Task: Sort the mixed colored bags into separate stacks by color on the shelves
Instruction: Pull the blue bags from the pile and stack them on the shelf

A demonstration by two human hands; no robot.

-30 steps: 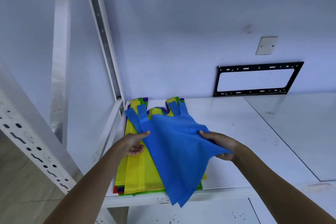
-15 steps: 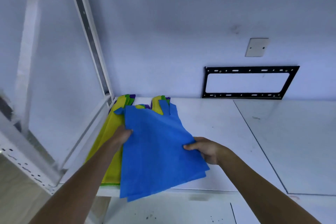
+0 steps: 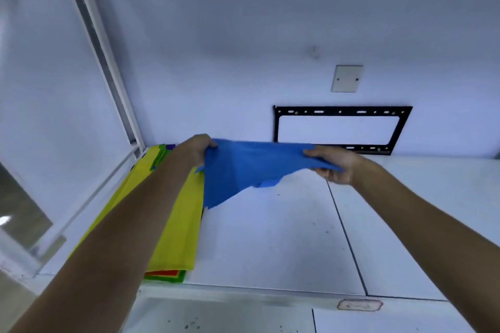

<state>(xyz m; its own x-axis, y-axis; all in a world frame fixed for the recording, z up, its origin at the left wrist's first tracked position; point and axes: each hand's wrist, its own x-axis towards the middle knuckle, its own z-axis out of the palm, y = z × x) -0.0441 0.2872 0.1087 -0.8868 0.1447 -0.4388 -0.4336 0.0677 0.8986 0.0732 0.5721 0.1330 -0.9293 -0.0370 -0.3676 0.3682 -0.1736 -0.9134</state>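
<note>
White shelf (image 3: 270, 246), two panels with a seam between. Stack of bags (image 3: 178, 227), yellow on top, lies flat along the left edge, reaching the front edge.

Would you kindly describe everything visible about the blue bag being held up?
The blue bag is a plain, thin, matte sheet, fabric-like by its look. It hangs slack in the air above the white shelf, spread between both hands: the left hand grips its left edge, the right hand pinches its right end. Its lower edge droops to a point beside the mixed stack.
</note>
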